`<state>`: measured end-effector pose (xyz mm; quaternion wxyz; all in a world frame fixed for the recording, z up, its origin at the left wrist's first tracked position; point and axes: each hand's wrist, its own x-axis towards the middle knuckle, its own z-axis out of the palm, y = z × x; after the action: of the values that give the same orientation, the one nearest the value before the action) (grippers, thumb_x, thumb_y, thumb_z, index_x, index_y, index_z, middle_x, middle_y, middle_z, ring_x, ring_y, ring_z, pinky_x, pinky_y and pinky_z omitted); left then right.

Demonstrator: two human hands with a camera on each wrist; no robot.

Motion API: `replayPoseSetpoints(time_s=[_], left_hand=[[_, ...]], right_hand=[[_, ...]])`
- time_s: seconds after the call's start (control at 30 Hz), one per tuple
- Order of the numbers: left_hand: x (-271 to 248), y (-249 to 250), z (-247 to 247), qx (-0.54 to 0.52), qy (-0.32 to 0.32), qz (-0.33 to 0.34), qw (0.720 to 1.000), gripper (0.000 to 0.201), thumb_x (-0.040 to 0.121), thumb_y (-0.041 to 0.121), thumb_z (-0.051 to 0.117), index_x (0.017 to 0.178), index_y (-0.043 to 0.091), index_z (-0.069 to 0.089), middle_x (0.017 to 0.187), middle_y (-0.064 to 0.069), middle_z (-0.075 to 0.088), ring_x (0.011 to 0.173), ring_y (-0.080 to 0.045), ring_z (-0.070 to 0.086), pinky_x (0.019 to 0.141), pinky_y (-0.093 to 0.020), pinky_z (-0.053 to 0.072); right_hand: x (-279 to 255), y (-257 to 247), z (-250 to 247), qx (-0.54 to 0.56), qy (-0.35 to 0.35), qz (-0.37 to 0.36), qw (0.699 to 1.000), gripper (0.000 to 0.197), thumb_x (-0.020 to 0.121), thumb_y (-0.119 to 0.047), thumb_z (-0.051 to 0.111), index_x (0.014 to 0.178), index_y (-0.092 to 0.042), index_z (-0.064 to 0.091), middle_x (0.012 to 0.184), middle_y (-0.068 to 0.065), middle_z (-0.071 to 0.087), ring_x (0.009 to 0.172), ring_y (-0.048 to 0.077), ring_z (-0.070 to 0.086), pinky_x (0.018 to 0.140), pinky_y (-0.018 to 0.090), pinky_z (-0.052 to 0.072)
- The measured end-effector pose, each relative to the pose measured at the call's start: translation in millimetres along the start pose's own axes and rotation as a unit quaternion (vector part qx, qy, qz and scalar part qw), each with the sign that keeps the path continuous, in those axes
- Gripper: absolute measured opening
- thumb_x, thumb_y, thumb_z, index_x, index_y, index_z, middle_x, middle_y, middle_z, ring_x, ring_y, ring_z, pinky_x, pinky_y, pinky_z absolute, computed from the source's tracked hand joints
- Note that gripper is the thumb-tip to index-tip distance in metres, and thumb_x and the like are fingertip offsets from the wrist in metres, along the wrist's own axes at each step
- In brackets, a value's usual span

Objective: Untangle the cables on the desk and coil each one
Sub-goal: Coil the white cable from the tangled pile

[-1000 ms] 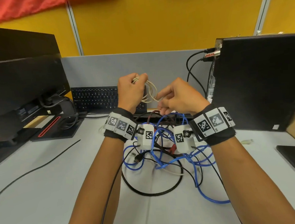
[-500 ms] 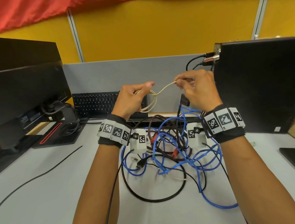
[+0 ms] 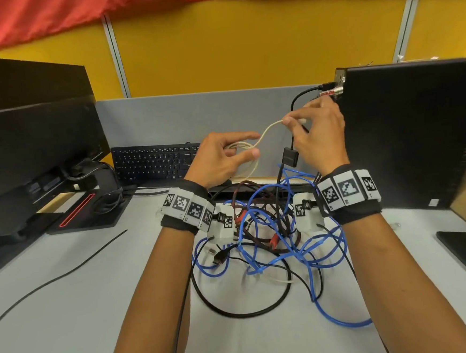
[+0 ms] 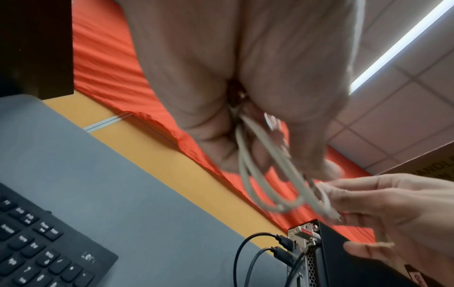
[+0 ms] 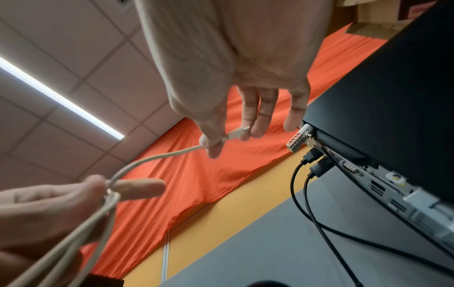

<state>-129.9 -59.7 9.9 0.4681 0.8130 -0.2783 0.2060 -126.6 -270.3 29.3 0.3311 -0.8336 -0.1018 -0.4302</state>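
Observation:
A cream cable [image 3: 266, 131] runs between both raised hands above the desk. My left hand [image 3: 226, 156] holds its coiled loops [image 4: 267, 174], fingers curled round them. My right hand [image 3: 316, 130] pinches the cable's plug end [image 5: 237, 133] between thumb and forefinger, the other fingers spread. Below the wrists lies a tangle on the desk: a blue cable [image 3: 318, 249], a thick black cable [image 3: 245, 313], a dark red-brown braided cable [image 3: 260, 221] and a thin black one with a plug [image 3: 220, 258].
A black computer tower [image 3: 415, 134] with cables plugged in its back stands at the right. A keyboard [image 3: 152, 161] leans at the grey partition. A monitor [image 3: 29, 153] on its stand fills the left. A thin black wire [image 3: 56, 279] crosses the desk at left.
My right hand has drawn the cream cable's end up and to the right, away from my left hand. The left hand has loosened slightly round the coil and sunk a little.

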Motion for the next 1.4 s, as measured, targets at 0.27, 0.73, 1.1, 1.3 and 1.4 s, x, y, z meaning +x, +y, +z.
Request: replayPoseSetpoints(time_s=[0.27, 0.73, 1.1, 1.3, 1.4], left_hand=[[8, -5, 3, -0.156, 0.124, 0.017, 0.98, 0.018, 0.09, 0.026, 0.075, 0.095, 0.009, 0.078, 0.069, -0.014, 0.067, 0.039, -0.015, 0.046, 0.039, -0.022, 0.038], [9, -18, 5, -0.256, 0.195, -0.016, 0.947, 0.021, 0.097, 0.022, 0.065, 0.107, 0.005, 0.072, 0.058, 0.017, 0.058, 0.045, -0.001, 0.045, 0.047, -0.019, 0.043], [12, -24, 12, -0.143, 0.211, 0.045, 0.966, 0.016, 0.092, 0.014, 0.071, 0.105, 0.006, 0.076, 0.085, -0.006, 0.076, 0.075, -0.009, 0.069, 0.068, -0.026, 0.058], [10, -26, 9, -0.128, 0.184, 0.039, 0.974, 0.018, 0.096, 0.016, 0.066, 0.1, 0.001, 0.075, 0.075, -0.003, 0.071, 0.059, -0.002, 0.061, 0.058, -0.019, 0.049], [10, -28, 7, -0.122, 0.153, 0.032, 0.98, 0.022, 0.098, 0.02, 0.063, 0.101, 0.002, 0.075, 0.07, -0.003, 0.068, 0.051, -0.001, 0.052, 0.054, -0.021, 0.045]], right_hand=[[-13, -16, 23, 0.031, -0.094, -0.021, 0.995, 0.018, 0.098, -0.02, 0.063, 0.094, -0.01, 0.078, 0.085, 0.008, 0.071, 0.081, 0.02, 0.063, 0.08, 0.033, 0.049], [-30, -37, 55, 0.435, -0.154, 0.132, 0.877, 0.019, 0.102, -0.011, 0.056, 0.105, -0.003, 0.073, 0.093, 0.012, 0.077, 0.082, 0.016, 0.073, 0.07, 0.027, 0.058], [-33, -31, 63, 0.44, -0.176, 0.102, 0.875, 0.024, 0.087, -0.003, 0.076, 0.111, -0.005, 0.073, 0.1, 0.013, 0.077, 0.093, 0.023, 0.076, 0.087, 0.034, 0.06], [-28, -22, 53, 0.463, -0.24, 0.09, 0.849, 0.025, 0.085, 0.001, 0.076, 0.109, 0.006, 0.072, 0.1, 0.016, 0.077, 0.093, 0.024, 0.076, 0.082, 0.023, 0.057], [-29, -17, 50, 0.468, -0.267, 0.108, 0.835, 0.028, 0.084, -0.002, 0.077, 0.109, 0.008, 0.07, 0.099, 0.019, 0.076, 0.091, 0.023, 0.075, 0.079, 0.021, 0.055]])
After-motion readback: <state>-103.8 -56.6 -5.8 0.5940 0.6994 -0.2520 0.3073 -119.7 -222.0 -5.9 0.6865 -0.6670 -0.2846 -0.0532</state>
